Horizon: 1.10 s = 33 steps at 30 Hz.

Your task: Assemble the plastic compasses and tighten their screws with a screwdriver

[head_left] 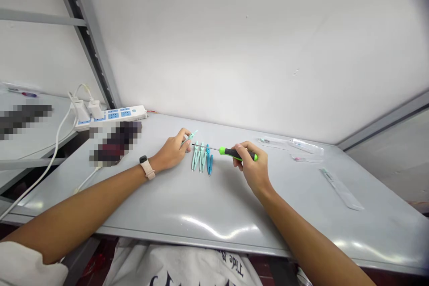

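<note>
In my left hand (174, 149) is a pale green drawing compass (191, 136), pinched between the fingers and held just above the table. My right hand (252, 165) grips a screwdriver (231, 153) by its black and green handle. Its thin shaft points left, with the tip close to my left fingertips; whether it touches the compass I cannot tell. Below the shaft, two more pale green compasses (195, 161) and a blue compass (208, 163) lie side by side on the grey table (161, 205), points toward me.
Several clear plastic sleeves (342, 190) with slim items lie at the right. A white power strip (112, 117) with plugged-in chargers sits at the back left, near a blurred-out dark object (117, 143) with a white cable. A white wall (234, 53) rises behind the table.
</note>
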### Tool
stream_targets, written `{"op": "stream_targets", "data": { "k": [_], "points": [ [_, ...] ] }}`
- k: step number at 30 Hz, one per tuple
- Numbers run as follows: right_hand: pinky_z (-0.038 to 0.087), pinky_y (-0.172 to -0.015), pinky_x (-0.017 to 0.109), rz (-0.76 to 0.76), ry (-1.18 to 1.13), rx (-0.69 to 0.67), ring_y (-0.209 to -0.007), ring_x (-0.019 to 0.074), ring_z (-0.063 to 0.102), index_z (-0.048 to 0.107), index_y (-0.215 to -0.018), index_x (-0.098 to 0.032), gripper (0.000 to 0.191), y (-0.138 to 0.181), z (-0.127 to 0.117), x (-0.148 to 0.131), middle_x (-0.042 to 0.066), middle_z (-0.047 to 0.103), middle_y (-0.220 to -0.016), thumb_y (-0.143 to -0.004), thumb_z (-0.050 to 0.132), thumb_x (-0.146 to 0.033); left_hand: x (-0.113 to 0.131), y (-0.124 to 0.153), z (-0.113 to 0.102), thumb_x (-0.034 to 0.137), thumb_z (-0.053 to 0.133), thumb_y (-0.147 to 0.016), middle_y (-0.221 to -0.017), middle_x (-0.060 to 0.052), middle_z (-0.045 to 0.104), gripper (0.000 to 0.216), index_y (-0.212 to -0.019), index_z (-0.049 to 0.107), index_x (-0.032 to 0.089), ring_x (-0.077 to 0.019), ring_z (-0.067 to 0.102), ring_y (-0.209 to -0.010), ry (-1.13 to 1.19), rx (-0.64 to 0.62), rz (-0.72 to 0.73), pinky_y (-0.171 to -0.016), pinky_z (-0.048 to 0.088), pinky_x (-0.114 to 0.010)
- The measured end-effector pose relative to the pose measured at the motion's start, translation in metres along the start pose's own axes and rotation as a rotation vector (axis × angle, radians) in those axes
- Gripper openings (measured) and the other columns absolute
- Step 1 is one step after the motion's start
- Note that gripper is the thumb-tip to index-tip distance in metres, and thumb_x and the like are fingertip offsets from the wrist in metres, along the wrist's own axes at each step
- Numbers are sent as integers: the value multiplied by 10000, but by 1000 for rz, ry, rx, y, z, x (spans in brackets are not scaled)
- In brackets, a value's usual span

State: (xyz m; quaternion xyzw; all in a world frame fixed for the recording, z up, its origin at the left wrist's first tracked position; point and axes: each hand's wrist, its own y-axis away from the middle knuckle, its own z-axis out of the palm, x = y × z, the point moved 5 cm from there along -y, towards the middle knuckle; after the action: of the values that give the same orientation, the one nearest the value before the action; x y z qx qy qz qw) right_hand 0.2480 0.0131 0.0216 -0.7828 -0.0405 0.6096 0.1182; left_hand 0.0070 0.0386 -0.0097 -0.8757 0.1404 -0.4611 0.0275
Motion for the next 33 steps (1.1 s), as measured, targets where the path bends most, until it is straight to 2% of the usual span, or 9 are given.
{"op": "stream_targets", "data": {
  "k": [3,7,18,24,29,33],
  "points": [
    [322,-513,292,-8,14,21,-480,132,433,622,-677,-213,281,0,-3,0,-20,542,-492,-876,607,-411,-3,-1,1,382,407,-1002,-843,18,688,177,-1115,445,250,-141,565,-533,45,-3,-16,-688,484,-331],
    [327,-514,296,-7,14,20,-479,133,431,617,-674,-218,282,0,-3,0,-20,538,-492,-881,605,-409,-4,-1,1,374,409,-1008,-862,13,682,163,-1105,436,246,-133,580,-546,50,-8,-25,-710,489,-338],
    [329,-530,300,-27,28,19,-493,133,436,603,-673,-215,303,0,-2,1,-18,548,-513,-898,605,-419,-9,-3,-2,417,476,-986,-938,-32,722,229,-1123,452,235,-133,571,-573,148,53,-95,-633,481,-323],
    [328,-527,294,-25,18,19,-492,127,432,604,-677,-213,302,0,-2,1,-22,551,-512,-893,612,-424,0,-2,-9,341,419,-1010,-968,-44,729,192,-1153,490,234,-220,686,-920,-39,90,-1,-847,503,-374],
    [326,-518,293,-13,25,29,-493,134,435,603,-673,-219,300,0,-2,2,-21,548,-507,-886,616,-430,2,-2,-11,298,401,-1010,-1016,-73,721,226,-1176,536,225,-251,674,-952,-222,116,89,-877,493,-397],
    [329,-517,288,-19,32,30,-485,132,437,600,-671,-219,306,0,-2,2,-23,549,-506,-884,617,-439,-1,-3,-9,291,399,-1003,-1026,-85,724,247,-1188,546,217,-266,681,-959,-255,81,95,-883,493,-408]
  ]
}}
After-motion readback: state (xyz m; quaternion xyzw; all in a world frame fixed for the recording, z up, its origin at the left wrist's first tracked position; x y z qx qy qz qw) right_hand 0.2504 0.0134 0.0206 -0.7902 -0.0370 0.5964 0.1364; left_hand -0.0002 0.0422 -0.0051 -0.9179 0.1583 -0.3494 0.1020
